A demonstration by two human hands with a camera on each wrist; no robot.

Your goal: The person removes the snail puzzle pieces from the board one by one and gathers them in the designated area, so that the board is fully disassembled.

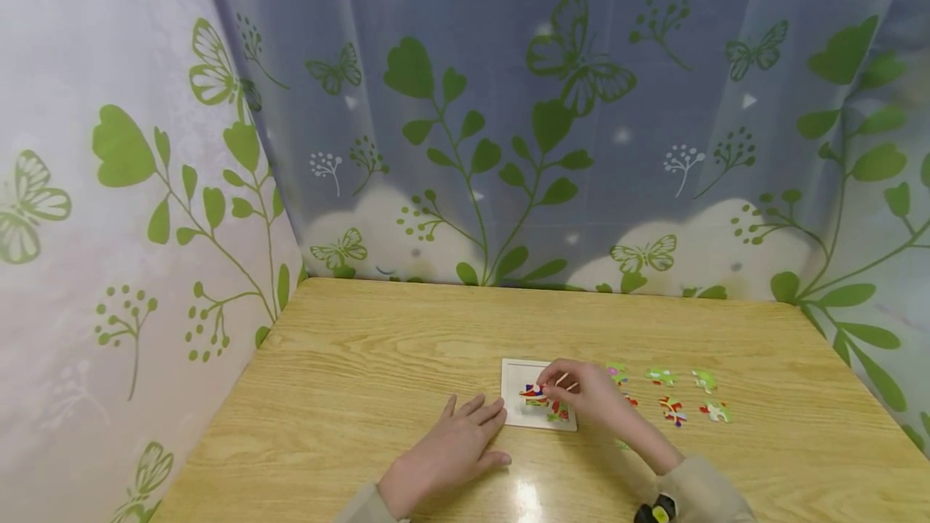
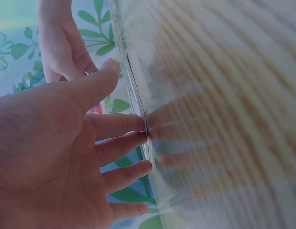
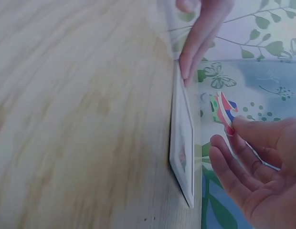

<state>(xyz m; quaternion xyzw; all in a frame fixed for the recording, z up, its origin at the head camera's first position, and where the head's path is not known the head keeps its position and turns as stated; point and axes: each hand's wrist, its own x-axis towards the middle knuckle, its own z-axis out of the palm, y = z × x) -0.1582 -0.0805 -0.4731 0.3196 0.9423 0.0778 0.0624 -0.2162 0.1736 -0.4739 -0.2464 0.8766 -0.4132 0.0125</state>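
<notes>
A white puzzle tray (image 1: 513,406) lies flat on the table, with some red and green puzzle pieces (image 1: 561,412) in its lower right part. My right hand (image 1: 592,395) is above the tray and pinches a colourful puzzle piece (image 3: 224,109) between thumb and fingertips. In the right wrist view that piece is raised off the tray, showing red, white, blue and green. My left hand (image 1: 459,436) has its fingers spread and straight, fingertips (image 2: 142,167) touching the tray's left edge. The right hand partly hides the tray's right side.
Several loose puzzle pieces (image 1: 672,410) lie in rough rows to the right of the tray, some partly behind the right hand and forearm. A dark wristband (image 1: 656,510) is at the right sleeve. Patterned curtains (image 1: 472,103) hang along the wooden table's (image 1: 349,361) back and sides.
</notes>
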